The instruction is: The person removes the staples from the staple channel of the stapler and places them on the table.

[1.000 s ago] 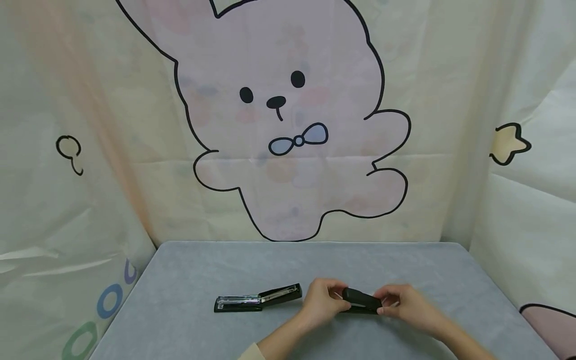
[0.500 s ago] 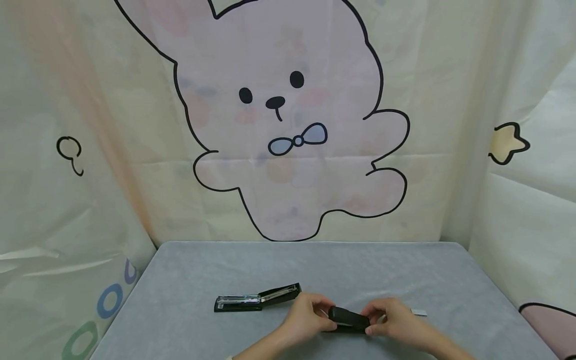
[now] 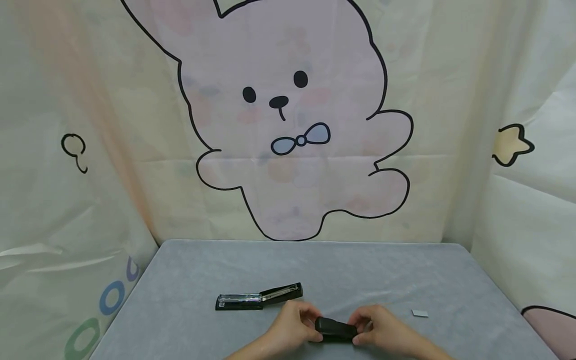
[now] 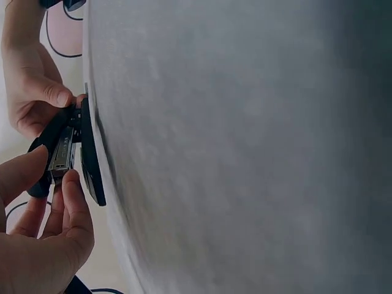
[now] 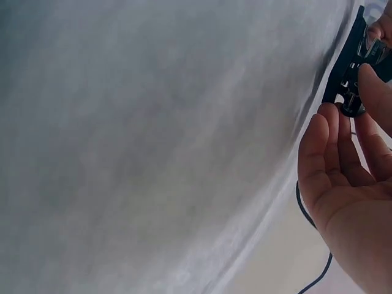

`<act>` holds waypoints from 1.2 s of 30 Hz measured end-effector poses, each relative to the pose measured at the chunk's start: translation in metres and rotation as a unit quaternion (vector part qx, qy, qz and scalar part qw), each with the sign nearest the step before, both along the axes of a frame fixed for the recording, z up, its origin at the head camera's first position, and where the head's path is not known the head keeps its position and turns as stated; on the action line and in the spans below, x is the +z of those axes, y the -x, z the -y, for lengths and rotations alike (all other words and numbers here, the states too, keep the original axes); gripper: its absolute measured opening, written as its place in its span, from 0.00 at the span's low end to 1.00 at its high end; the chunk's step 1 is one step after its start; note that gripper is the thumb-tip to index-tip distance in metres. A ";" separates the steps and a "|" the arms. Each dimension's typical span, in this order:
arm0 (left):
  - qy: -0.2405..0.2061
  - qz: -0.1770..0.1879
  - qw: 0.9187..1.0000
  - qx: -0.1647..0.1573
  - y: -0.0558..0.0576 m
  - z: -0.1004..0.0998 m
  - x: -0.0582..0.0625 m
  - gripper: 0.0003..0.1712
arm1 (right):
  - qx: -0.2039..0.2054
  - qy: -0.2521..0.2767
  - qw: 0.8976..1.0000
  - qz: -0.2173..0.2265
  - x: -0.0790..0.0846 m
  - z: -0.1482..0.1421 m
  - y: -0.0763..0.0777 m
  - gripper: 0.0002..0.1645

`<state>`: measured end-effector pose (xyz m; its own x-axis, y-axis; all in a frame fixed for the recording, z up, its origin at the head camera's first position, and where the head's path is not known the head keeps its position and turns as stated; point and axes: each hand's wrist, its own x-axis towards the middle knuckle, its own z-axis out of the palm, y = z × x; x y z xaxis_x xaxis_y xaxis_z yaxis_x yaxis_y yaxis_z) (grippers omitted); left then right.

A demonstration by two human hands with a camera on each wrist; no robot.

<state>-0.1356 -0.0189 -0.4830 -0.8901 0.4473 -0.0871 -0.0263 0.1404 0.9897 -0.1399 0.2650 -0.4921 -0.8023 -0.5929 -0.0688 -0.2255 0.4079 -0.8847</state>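
Note:
A black stapler (image 3: 335,328) is between my two hands near the front of the table. My left hand (image 3: 291,327) pinches its left end, and the left wrist view shows thumb and fingertips around the upper arm and metal magazine (image 4: 64,152). At the other end, near the hinge, my right hand (image 3: 382,332) grips it with thumb and fingers, as the right wrist view also shows. In the left wrist view the base (image 4: 90,153) stands apart from the magazine at the front end. Further left lies a second black stapler (image 3: 240,302), spread open with its metal channel showing.
A small pale grey strip (image 3: 420,313), perhaps staples, lies on the table right of my right hand. The grey cloth-covered table (image 3: 202,265) ends at a curtain (image 3: 342,190) printed with a cartoon animal.
Both hands have brought the held stapler leftward and closer to me. The pale strip, hidden at first, now shows fully beyond the right hand. The second stapler stays put.

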 end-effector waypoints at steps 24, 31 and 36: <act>0.131 -0.077 0.986 -0.067 0.003 0.030 -0.004 0.18 | -0.004 -0.033 0.999 0.002 0.020 0.033 -0.003 0.20; 0.135 -0.086 0.986 -0.041 0.005 0.031 -0.006 0.16 | -0.016 -0.019 1.000 -0.006 0.023 0.051 -0.003 0.18; 0.139 -0.083 0.986 -0.036 0.006 0.030 -0.008 0.13 | -0.008 -0.003 1.000 -0.017 0.018 0.062 -0.004 0.18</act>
